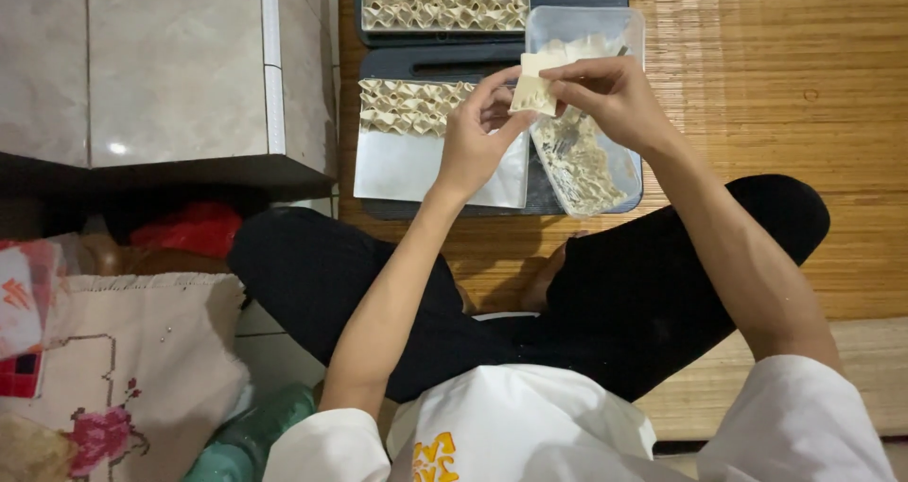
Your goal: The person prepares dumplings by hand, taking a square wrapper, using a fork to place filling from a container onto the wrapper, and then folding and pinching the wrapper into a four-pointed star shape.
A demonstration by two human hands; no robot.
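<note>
Nearest me, at the bottom of the frame, is my white top with a yellow print, and above it my crossed legs in black trousers point(605, 302) resting on the woven bamboo floor mat point(776, 85); at lower left lies a cream embroidered cushion with a pink flower point(132, 368), and beside it something red point(189, 228) tucked under a dark ledge.

Above my knees, near the centre, my left hand point(473, 141) and my right hand point(610, 99) meet on a small pale square dough wrapper point(532, 89); both grips are closed on it, left thumb and fingers pinching its lower left edge, right fingertips clamped on its upper right edge; the wrapper stands between the two hands, touching both, its flat face turned toward me, and neither hand is clearly nearer to it; whether it already holds filling I cannot tell.

Just beyond and below the right hand sits a clear rectangular plastic tub of pale minced filling point(586, 170), long axis running up and down the frame, a utensil lying in it; to its left, under my left hand, a shiny steel tray with rows of folded dumplings point(416, 165) rests on a dark board; farthest, at the top edge, a second tray full of folded dumplings point(445, 0).
</note>
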